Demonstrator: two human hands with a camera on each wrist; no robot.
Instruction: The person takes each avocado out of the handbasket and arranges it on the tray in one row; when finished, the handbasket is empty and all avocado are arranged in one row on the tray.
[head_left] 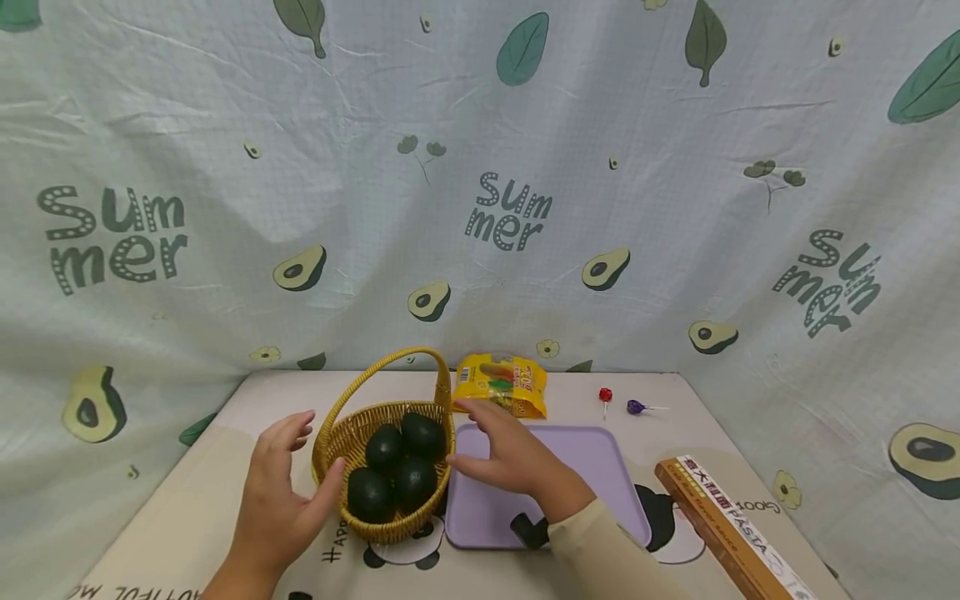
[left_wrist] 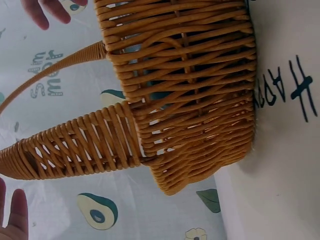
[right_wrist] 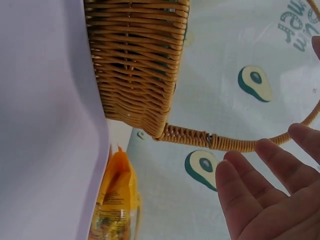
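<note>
A yellow wicker basket [head_left: 390, 530] with a tall arched handle stands on the table, left of the middle. Several dark, round avocado-like fruits [head_left: 415, 480] lie inside it. At its left side is my left hand [head_left: 281, 500], thumb and fingers spread apart and holding nothing. My right hand [head_left: 513, 450] is at the basket's right side, its fingers extended toward the rim and also holding nothing. In the right wrist view, the fingertips [right_wrist: 227, 175] overlap the basket's handle [right_wrist: 232, 144]. The left wrist view shows the basket's woven side [left_wrist: 195, 100] up close.
A purple tray [head_left: 592, 467] lies right of the basket, partly under my right forearm. Behind it is a yellow snack bag [head_left: 498, 385]. A red lollipop [head_left: 605, 394] and a purple lollipop [head_left: 636, 407] lie at the back right. Along the right side is a long pasta box [head_left: 723, 525].
</note>
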